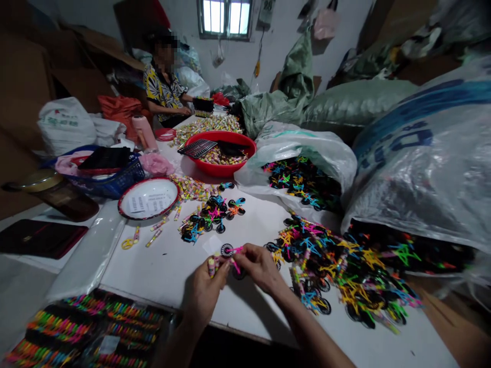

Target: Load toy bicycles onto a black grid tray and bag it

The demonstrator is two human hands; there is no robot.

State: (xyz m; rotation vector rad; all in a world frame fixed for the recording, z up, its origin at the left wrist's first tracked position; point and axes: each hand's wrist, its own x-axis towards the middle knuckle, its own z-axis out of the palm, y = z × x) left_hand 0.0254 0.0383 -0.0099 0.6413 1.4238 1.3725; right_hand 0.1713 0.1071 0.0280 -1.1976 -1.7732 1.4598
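Note:
Close to the table's front edge, my right hand (263,268) pinches a pink toy bicycle (227,250) with black wheels. My left hand (205,289) is closed around a small printed tube (211,268) in yellow and pink, and its fingertips meet the bicycle. Whether the two pieces are joined is hidden by my fingers. Just beyond my hands lies a small cluster of toy bicycles (215,212) in several colours. To the right spreads a larger heap of toy bicycles (345,266), with some tubes among them.
A white tray with a red rim (149,199) sits left. Behind are a red basin (218,166) of tubes and an open sack of bicycles (303,181). A bulging sack (429,153) stands right. Packed bags (88,332) lie lower left. Another person (166,89) sits at the far end.

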